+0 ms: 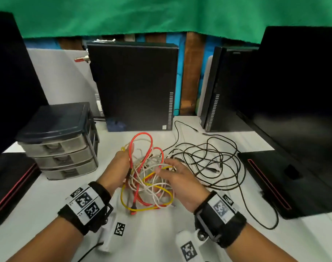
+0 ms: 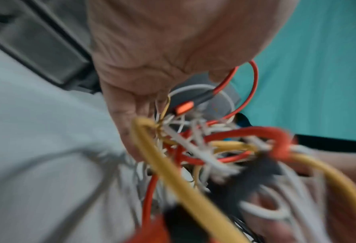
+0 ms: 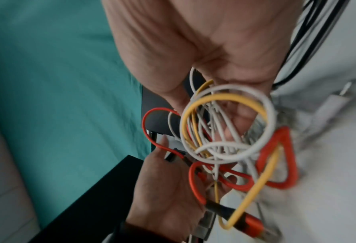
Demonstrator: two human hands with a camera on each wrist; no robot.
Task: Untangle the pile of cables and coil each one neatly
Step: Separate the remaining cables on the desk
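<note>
Both hands hold the cable tangle (image 1: 148,173) above the worktop (image 1: 48,201) centre: left hand (image 1: 119,168) grips red strands, right hand (image 1: 177,179) curls around white-yellow loops. Black cable (image 1: 214,163) lies at 3 o'clock.

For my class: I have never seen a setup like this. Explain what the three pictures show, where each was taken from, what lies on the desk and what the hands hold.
No machine here: a person works with bare hands, wearing one camera on the head and one on each wrist. The wide picture is the head view; the two close, blurry ones look along each hand. The left hand and right hand hold a tangle of red, yellow and white cables between them above the white desk. Beside it, loose black cables sprawl on the desk. Around stand a small drawer unit, two upright computer cases and dark monitors.
</note>
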